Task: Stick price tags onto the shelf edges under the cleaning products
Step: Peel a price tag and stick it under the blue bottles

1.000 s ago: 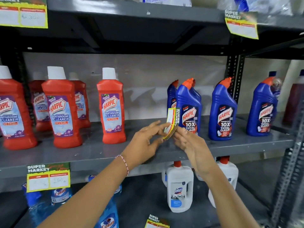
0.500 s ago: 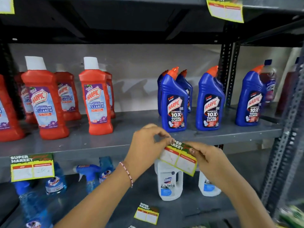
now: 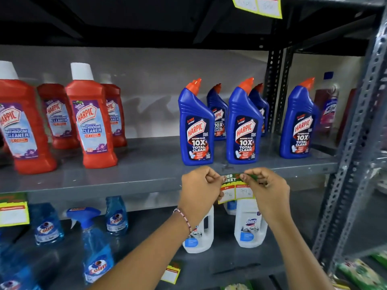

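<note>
A yellow and green price tag lies against the grey shelf edge, just below two blue Harpic toilet cleaner bottles. My left hand pinches the tag's left side. My right hand pinches its top right corner. Both hands cover the tag's ends. Red Harpic bathroom cleaner bottles stand on the same shelf to the left.
Another tag hangs on the shelf edge at far left, one more on the shelf above. A loose tag lies on the lower shelf among blue Colin spray bottles and white Domex jugs. A slotted steel upright stands right.
The tag went from held upright in front of the blue bottles down to the shelf edge, turned flat to face me. Both hands followed it, and the view shifted closer and right.
</note>
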Action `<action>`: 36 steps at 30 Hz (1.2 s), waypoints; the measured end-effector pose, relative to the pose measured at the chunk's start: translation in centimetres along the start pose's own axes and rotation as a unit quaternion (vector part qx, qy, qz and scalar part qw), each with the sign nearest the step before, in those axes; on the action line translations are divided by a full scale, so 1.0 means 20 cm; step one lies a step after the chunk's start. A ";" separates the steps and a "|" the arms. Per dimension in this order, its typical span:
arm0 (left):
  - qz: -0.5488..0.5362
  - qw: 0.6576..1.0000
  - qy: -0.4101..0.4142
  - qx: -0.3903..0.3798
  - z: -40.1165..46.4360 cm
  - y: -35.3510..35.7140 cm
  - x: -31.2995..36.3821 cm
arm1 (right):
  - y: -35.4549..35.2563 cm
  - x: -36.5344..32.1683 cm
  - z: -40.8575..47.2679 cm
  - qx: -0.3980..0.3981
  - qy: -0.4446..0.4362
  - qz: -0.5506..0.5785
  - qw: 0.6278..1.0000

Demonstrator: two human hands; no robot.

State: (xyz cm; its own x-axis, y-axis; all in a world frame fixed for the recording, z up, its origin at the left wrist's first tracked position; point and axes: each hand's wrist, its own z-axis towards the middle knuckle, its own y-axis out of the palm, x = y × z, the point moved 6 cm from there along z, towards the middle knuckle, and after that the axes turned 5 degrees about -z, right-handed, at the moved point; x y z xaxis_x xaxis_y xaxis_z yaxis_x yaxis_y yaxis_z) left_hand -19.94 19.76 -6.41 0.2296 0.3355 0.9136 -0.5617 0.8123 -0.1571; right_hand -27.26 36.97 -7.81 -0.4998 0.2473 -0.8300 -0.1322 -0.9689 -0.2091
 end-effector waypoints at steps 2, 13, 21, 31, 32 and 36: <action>0.002 1.000 0.006 0.006 0.01 0.00 0.00 | 0.00 0.01 0.01 0.000 -0.004 0.002 1.000; 0.004 1.000 0.022 -0.021 -0.02 0.07 -0.02 | -0.07 0.06 0.01 0.003 -0.026 0.006 1.000; 0.056 0.997 0.045 0.007 0.03 0.16 0.00 | -0.10 0.08 0.08 0.027 -0.025 -0.015 0.999; 0.185 0.973 0.118 0.066 -0.01 -0.05 -0.01 | -0.20 0.19 0.03 0.183 -0.013 -0.023 0.983; 0.185 0.973 0.120 0.064 -0.03 -0.08 -0.05 | -0.20 0.22 0.00 0.194 0.004 -0.007 0.981; 0.213 0.973 0.085 0.027 -0.13 -0.24 -0.33 | -0.08 0.39 -0.17 0.200 0.074 0.040 0.976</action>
State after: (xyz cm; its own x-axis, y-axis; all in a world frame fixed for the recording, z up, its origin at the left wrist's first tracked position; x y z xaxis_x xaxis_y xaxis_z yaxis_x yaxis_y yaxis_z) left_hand -16.75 14.76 -12.70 0.0935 0.7140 0.6939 -0.6747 0.5579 -0.4832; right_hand -27.96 40.47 -15.67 -0.3963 0.1386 -0.9076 -0.4358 -0.8985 0.0531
